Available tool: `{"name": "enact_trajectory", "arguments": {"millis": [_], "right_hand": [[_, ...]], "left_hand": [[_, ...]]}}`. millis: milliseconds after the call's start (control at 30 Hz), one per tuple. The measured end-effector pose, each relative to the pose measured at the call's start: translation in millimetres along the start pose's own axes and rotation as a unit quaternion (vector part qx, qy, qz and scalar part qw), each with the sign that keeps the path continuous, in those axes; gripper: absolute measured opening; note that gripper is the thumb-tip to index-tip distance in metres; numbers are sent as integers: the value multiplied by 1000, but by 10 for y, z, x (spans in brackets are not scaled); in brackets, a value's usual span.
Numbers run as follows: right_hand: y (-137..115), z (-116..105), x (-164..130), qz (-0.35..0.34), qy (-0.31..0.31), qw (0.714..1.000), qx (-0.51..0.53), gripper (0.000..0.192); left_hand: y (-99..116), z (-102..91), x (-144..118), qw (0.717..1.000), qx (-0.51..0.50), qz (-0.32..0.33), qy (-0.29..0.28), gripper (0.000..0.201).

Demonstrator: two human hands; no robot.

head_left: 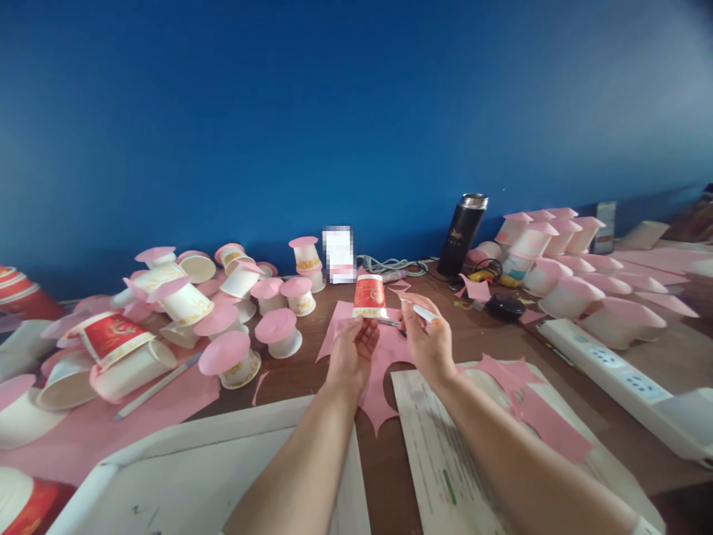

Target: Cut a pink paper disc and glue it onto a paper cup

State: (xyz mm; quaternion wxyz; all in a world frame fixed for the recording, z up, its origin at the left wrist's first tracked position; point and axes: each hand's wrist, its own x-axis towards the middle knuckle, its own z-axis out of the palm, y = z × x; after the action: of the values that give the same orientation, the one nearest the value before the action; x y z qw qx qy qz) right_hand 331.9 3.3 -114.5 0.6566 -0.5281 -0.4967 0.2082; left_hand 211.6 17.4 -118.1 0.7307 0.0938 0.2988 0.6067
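While the far left is a jumbled heap of paper cups [186, 305], lots of them wearing pink paper discs [224, 354], the whole lot looks a bit precarious to me: some lie on their sides or lean on each other, so one bump from the left elbow could set them rolling. A white pen [159, 386] lies beside them, next to a two-cup stack's worth of clutter, and a phone [339, 255] leans near the wall. Then comes the left hand [353, 351], palm up with fingers half curled at the rim of an upside-down red paper cup [370, 296]; can't tell if it's really gripping or just steadying it. That cup is right in front, above a cut-up pink sheet [390, 355], and if those fingers only brush the rim, a nudge could tip it. Scissors [396, 324] lie just right of it, easy to catch a knuckle on. The right hand [428, 338] is closed around a white tube [426, 311]; if that's glue, squeezing too hard might make a mess. Further right, a black thermos [462, 236] stands tilted-looking, probably lens distortion, and crowded pink-topped cups [538, 239] sit behind a power strip [607, 371], where a snagged cord could knock some over.
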Motion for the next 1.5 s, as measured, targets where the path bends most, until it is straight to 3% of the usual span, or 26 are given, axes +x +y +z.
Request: {"name": "enact_trajectory", "arguments": {"millis": [133,233,467,700,967,1067,1200,1333,1500], "right_hand": [[105,38,52,147,0,986,78,42],[100,56,61,206,-17,971,117,50],[79,69,72,239,-46,948,203,46],[112,73,77,231,-22,945,230,45],[145,82,57,221,-51,950,212,43],[158,62,82,191,-26,968,159,46],[73,13,86,67,36,994,73,48],[-90,-14,-7,7,1,999,49,38],[-146,-47,-87,-138,-62,987,-61,23]], "left_hand": [[17,36,-45,999,-6,-27,-22,8],[18,45,-69,998,-1,-51,-46,7],[-12,15,-80,992,53,-82,-77,3],[-86,36,-119,972,182,-50,-138,20],[-121,9,-92,967,223,-12,-119,29],[-94,9,-90,972,208,5,-113,28],[-50,-2,-69,983,167,33,-73,23],[-50,-33,-27,987,144,44,-58,21],[-79,-64,5,988,132,56,-60,25]]}}
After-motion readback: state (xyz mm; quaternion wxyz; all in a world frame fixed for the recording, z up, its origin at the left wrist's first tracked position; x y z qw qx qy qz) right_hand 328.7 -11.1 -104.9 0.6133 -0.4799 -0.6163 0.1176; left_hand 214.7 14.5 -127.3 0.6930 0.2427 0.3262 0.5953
